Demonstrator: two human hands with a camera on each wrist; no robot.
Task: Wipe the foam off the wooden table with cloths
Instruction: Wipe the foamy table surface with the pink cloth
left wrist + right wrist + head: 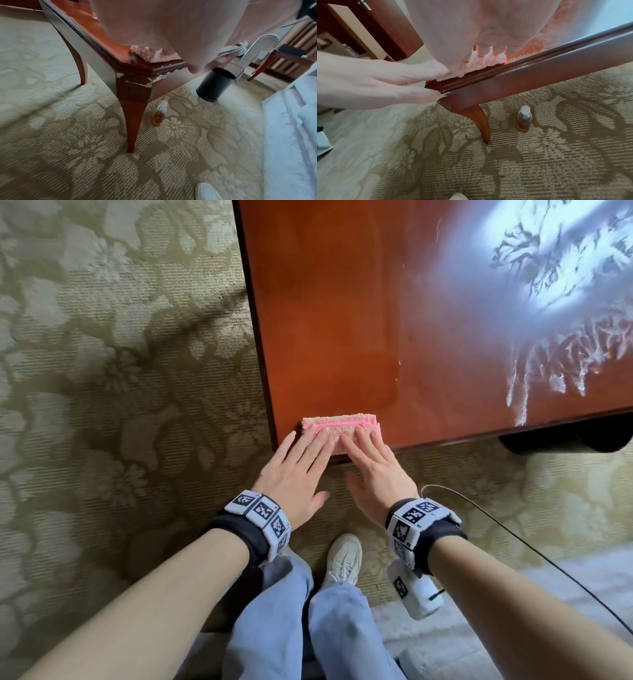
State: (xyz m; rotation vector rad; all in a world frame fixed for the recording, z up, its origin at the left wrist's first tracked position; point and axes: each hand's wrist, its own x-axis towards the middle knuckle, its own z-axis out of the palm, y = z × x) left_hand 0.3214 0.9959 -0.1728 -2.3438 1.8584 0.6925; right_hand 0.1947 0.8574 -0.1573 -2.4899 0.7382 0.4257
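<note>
A folded pink and beige cloth [342, 423] lies at the near left corner of the reddish wooden table [342, 320]. My left hand [301, 463] and right hand [373, 463] both press flat on the cloth with straight fingers, side by side. White foam [561, 337] spreads in streaks over the table's right part, well away from the cloth. In the left wrist view the cloth [145, 54] shows under my palm at the table corner [140, 65]. In the right wrist view foam-wet cloth [481, 62] peeks between my fingers [488, 27] at the table edge [539, 70].
Patterned beige carpet [120, 371] surrounds the table. A small bottle of amber liquid [159, 115] stands on the floor by the table leg [133, 121]. A black bin [214, 83] stands beyond it. My white shoe [342, 559] is below the hands.
</note>
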